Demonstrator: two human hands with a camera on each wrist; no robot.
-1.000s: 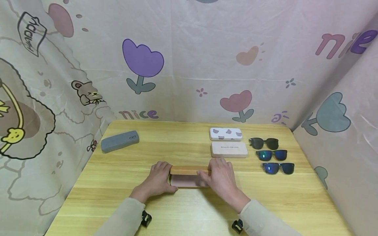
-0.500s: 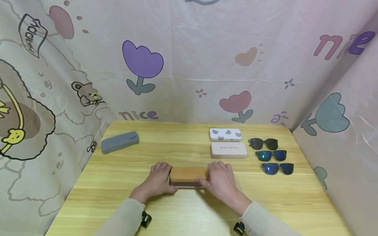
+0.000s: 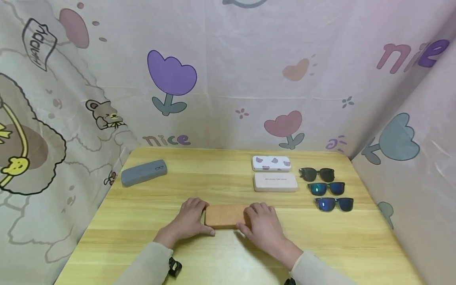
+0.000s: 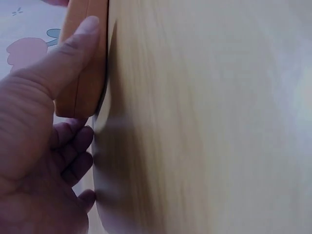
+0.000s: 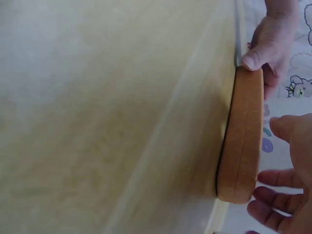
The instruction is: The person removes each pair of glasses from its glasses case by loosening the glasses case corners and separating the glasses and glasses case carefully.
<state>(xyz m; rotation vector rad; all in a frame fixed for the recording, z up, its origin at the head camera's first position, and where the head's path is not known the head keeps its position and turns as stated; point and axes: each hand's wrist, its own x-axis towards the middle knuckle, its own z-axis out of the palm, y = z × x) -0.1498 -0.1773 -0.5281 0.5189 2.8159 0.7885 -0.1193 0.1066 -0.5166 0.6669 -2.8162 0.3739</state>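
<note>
An orange-brown glasses case (image 3: 225, 216) lies closed on the table between my two hands. Round its left end is my left hand (image 3: 188, 222): the thumb presses its front side in the left wrist view, and the fingers reach around behind. At the right end my right hand (image 3: 265, 229) touches the case with loosely bent fingertips. In the right wrist view the right thumb (image 5: 287, 127) stands off the lid, and the fingers (image 5: 275, 200) are right at the case's edge. The inside of the case is hidden under its lid.
Far left on the wooden table (image 3: 142, 245) lies a grey glasses case (image 3: 144, 173). Behind my right hand are a white bear-print case (image 3: 271, 163) and a plain white case (image 3: 275, 182). Dark sunglasses (image 3: 317, 174) and two blue-lensed pairs (image 3: 326, 189) lie at the right.
The orange-brown case's lid has swung down toward me and closed over the pale lining. My right thumb has lowered with it and come off the lid; my left hand has barely moved.
</note>
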